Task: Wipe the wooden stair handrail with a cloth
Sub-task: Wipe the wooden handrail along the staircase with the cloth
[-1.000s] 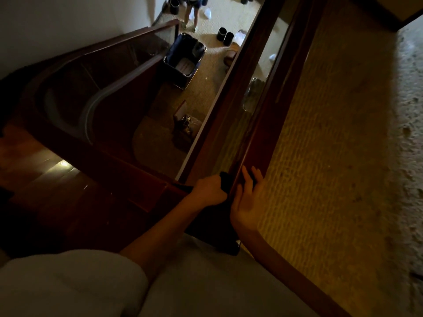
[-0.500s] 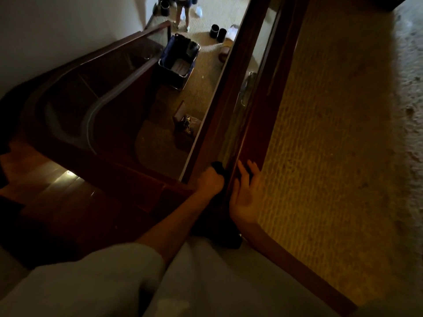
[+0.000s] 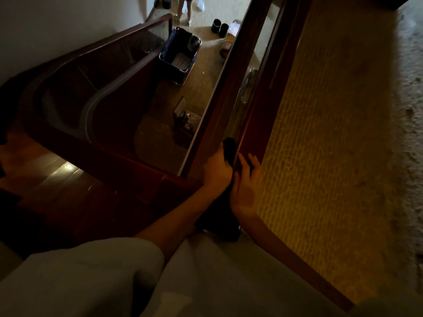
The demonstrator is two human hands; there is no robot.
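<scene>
At the top of the stairwell, seen from the head camera, both bare forearms reach forward and down to the wooden handrail (image 3: 220, 99), which runs away from the hands toward the upper edge of the view. The left hand (image 3: 217, 171) is curled, knuckles up, and grips a dark cloth (image 3: 229, 148). The cloth sticks out just beyond its fingers and lies against the rail's right edge. More dark fabric hangs below the wrist, between the two arms. The left arm is bent and comes out of a pale grey sleeve (image 3: 87, 273) at lower left.

Just right of the left hand, the right hand (image 3: 247, 186) is slack and holds nothing. Its palm faces the camera, and its straight fingers (image 3: 242, 164) are slightly spread beside the cloth. Whether they press on the wood cannot be told in the dim light. Its forearm runs down to the lower right.

Right of that hand lies yellowish carpet (image 3: 343, 138). Left of the hands, wooden steps (image 3: 57, 177) curve downward. Beyond the hands, on the floor below, stands a dark blue bin (image 3: 168, 57), and past it are a standing person's legs (image 3: 184, 10).
</scene>
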